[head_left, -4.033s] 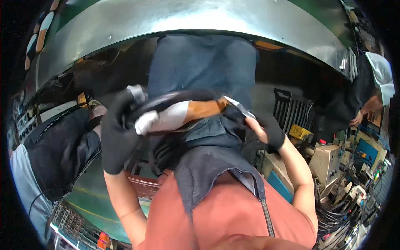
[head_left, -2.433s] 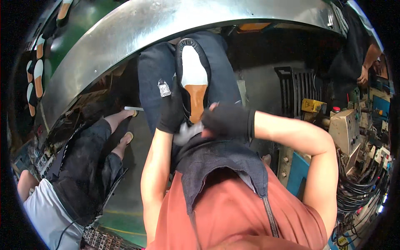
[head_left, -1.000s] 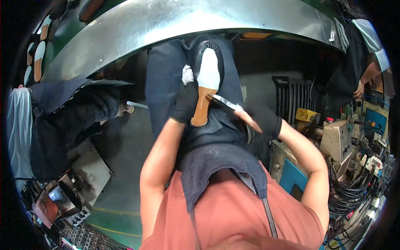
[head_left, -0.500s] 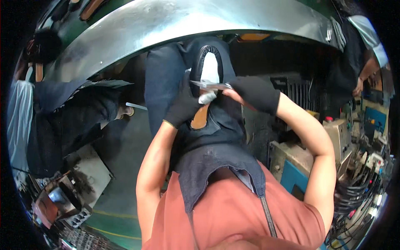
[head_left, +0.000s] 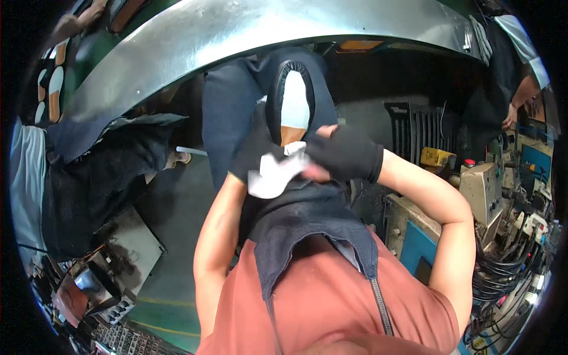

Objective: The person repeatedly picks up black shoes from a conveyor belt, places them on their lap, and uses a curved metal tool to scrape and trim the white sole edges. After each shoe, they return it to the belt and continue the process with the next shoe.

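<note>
A shoe upper (head_left: 274, 97) lies sole side up across my lap, its black edge gathered around the toe. Its inner sole (head_left: 295, 100) is white toward the toe and tan further back. My left hand (head_left: 253, 148), in a black fingerless glove, is closed around the shoe's left side. Beside the heel end my right hand (head_left: 343, 154), gloved the same way, has its fingers closed at a thin white piece of material (head_left: 275, 177), blurred by motion. This piece spreads over the heel and hides it. No metal tool shows in my right hand now.
A curved metal bench (head_left: 266, 26) spans the far side. At the left sits another person in dark clothing (head_left: 106, 177); at the far right shows a person's hand (head_left: 510, 117). A machine box with a red button (head_left: 469, 163) and cables (head_left: 503, 266) stand on the right.
My right hand has moved nearer, toward the heel. The shiny metal tool across the sole has gone from sight. The white material now spreads out between my hands.
</note>
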Demonstrator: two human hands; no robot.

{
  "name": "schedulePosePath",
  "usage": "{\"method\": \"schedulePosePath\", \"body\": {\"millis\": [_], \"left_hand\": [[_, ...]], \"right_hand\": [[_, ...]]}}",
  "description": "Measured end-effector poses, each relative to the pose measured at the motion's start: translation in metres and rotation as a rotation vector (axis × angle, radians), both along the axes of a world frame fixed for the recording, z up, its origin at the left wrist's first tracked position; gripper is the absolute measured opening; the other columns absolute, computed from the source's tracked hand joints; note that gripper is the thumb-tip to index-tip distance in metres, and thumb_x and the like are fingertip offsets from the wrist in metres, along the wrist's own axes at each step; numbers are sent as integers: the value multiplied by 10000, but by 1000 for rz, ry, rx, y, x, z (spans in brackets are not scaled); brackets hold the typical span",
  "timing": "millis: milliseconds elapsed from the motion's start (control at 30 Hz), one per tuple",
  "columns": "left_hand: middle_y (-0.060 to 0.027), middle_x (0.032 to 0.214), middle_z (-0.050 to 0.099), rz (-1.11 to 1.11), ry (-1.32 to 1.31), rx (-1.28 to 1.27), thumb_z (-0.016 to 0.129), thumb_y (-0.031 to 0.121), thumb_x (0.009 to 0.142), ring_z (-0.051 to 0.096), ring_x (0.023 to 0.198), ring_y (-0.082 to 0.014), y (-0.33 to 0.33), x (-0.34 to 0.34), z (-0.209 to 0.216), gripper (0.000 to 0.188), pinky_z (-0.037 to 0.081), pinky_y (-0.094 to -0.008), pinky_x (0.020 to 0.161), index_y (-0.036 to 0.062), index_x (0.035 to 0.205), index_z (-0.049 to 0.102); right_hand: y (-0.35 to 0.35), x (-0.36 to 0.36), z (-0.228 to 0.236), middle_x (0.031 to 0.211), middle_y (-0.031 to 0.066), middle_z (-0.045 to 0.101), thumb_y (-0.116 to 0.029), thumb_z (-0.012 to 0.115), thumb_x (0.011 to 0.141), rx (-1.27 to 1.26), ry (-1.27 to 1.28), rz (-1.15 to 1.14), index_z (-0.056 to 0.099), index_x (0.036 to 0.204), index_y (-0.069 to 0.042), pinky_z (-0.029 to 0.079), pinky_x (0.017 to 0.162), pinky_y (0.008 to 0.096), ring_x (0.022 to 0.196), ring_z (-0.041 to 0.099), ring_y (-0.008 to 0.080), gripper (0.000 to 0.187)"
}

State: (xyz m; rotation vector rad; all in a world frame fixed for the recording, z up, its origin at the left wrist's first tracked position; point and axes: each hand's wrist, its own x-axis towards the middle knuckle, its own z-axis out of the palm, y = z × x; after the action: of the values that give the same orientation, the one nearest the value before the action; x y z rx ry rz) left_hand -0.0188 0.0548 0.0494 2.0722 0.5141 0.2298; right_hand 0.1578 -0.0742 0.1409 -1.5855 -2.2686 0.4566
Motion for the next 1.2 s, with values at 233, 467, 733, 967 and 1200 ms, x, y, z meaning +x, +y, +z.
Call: {"method": "schedulePosePath", "body": {"millis": [233, 467, 733, 967, 1200], "left_hand": [[-181, 1362, 443, 25, -78, -229, 854, 274, 663, 436, 1260, -284, 11, 11, 20, 973, 323, -385, 1075, -22, 1391, 279], [-140, 1429, 370, 348, -258, -768, 771, 133, 683, 356, 1326, -225, 22, 46, 58, 948, 313, -351, 1079, 32, 1457, 233], [-17, 1114, 566, 132, -414, -755, 514, 323, 976, 536, 1027, -108, 217, 241, 136, 362, 442, -285, 900, 62, 1227, 523], [-180, 1085, 608, -265, 64, 679, 766, 319, 725, 576, 1011, -355, 284, 247, 104, 453, 458, -417, 906, 33, 1042, 612], [-185, 1171, 596, 290, 10, 182, 739, 198, 767, 569, 1084, -314, 368, 258, 87, 529, 423, -381, 954, -35, 1170, 488]], "right_hand": [[-80, -8, -22, 624, 63, 559, -356, 483, 983, -590, 770, -817, 606, 837, -33, 446, 543, 308, 554, 553, 170, 375], [-76, -64, -95, 664, 114, 607, -363, 415, 1004, -567, 892, -1195, 590, 872, -8, 463, 594, 359, 594, 611, 219, 417], [14, 3, -115, 947, 219, 635, -218, 561, 877, -209, 619, -954, 627, 1040, -1, 467, 784, 443, 881, 610, 367, 279], [63, 48, -102, 745, 150, 619, -236, 494, 938, -147, 595, -842, 638, 978, -10, 467, 701, 408, 691, 586, 282, 271], [43, 38, -128, 675, 216, 581, -321, 419, 985, -592, 877, -828, 607, 823, 25, 433, 565, 433, 562, 572, 338, 426]]}}
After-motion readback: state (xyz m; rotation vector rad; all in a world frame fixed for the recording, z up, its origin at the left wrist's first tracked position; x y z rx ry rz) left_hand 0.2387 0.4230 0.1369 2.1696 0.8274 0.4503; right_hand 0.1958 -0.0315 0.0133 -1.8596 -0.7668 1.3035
